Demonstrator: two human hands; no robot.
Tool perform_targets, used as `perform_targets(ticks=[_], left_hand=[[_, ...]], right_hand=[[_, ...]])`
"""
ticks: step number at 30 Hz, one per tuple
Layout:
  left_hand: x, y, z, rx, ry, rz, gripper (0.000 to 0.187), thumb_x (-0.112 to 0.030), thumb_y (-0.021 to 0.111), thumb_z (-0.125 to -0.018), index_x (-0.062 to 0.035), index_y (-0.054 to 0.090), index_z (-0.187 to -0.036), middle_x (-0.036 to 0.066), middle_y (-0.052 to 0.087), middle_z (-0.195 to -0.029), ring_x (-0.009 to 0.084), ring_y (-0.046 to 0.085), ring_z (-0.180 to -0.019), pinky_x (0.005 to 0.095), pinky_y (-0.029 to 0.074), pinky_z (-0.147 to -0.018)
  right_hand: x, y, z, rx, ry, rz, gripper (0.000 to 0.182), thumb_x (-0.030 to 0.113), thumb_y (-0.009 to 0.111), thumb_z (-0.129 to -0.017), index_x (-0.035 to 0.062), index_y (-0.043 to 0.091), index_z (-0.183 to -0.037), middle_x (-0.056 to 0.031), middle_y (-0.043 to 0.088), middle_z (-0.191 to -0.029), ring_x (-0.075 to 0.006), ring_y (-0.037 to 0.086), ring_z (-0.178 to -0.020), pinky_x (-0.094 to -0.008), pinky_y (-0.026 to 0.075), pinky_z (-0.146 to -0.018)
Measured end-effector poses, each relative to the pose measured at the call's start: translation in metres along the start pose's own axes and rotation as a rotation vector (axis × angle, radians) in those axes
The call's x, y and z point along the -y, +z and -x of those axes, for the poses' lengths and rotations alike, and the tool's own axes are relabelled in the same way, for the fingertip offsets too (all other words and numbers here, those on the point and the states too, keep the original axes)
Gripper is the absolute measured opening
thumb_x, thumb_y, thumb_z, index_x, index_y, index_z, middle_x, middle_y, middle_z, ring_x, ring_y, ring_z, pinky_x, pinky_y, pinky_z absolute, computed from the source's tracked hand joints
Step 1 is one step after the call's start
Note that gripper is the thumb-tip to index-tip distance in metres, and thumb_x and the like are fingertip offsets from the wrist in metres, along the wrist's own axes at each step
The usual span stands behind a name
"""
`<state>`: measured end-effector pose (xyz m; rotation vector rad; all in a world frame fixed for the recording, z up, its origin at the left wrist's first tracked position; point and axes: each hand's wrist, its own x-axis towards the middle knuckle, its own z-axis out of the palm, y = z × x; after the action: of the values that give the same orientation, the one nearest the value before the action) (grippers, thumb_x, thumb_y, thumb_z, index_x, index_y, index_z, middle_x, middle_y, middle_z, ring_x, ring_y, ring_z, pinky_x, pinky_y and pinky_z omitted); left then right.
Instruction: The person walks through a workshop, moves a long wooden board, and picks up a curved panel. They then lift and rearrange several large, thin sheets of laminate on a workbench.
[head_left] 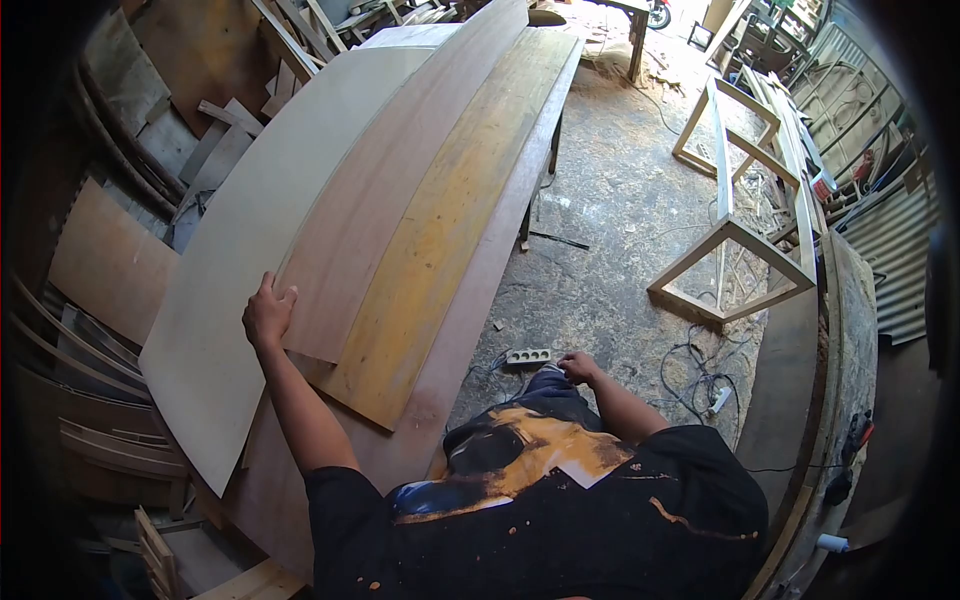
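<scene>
My left hand (268, 312) rests flat on a pale plywood sheet (260, 230), its fingers against the near edge of a reddish plywood sheet (390, 180) lying on top. Beside that lies a yellow-stained sheet (450, 220), all stacked on a long workbench (480, 290). My right hand (578, 368) hangs low by my thigh, fingers curled, with nothing visible in it, just right of a white power strip (528, 356) on the floor.
Wooden frames (735, 230) stand on the sawdust-covered floor to the right, with tangled cables (700, 375) near them. Plywood offcuts and boards (110, 260) pile up at the left. Another bench edge (800, 400) runs along the right.
</scene>
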<state>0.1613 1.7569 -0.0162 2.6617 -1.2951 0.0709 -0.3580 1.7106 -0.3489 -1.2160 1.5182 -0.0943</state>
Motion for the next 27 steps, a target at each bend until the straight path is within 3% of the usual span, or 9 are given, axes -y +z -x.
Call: perform_targets(ticks=[10, 13, 27], left_hand=[[-0.0008, 0.0002, 0.0013, -0.025, 0.003, 0.002, 0.048, -0.036, 0.056, -0.073, -0.0132, 0.044, -0.113, 0.017, 0.058, -0.097, 0.0346, 0.055, -0.091, 0.0431, 0.043, -0.077], [-0.0002, 0.0013, 0.0007, -0.027, 0.006, -0.002, 0.047, -0.036, 0.056, -0.073, -0.0130, 0.044, -0.112, 0.017, 0.058, -0.097, 0.0347, 0.055, -0.091, 0.0431, 0.043, -0.077], [0.0009, -0.0003, -0.0007, -0.014, 0.002, -0.002, 0.047, -0.036, 0.056, -0.073, -0.0131, 0.044, -0.112, 0.017, 0.058, -0.097, 0.0348, 0.054, -0.091, 0.0433, 0.043, -0.077]], right_hand=[[-0.0051, 0.0013, -0.0051, 0.010, 0.012, -0.011, 0.020, 0.022, 0.055, -0.076, 0.0073, 0.061, -0.089, -0.0078, 0.060, -0.065, -0.0174, 0.057, -0.052, -0.0289, 0.046, -0.045], [-0.0036, 0.0006, -0.0040, 0.035, 0.004, -0.004, 0.024, 0.023, 0.053, -0.077, 0.0068, 0.059, -0.094, -0.0092, 0.059, -0.068, -0.0167, 0.056, -0.051, -0.0276, 0.046, -0.044], [0.0035, -0.0021, -0.0037, 0.047, 0.006, -0.017, 0.023, 0.025, 0.054, -0.078, 0.0047, 0.059, -0.088, -0.0087, 0.058, -0.065, -0.0155, 0.055, -0.048, -0.0273, 0.044, -0.042]])
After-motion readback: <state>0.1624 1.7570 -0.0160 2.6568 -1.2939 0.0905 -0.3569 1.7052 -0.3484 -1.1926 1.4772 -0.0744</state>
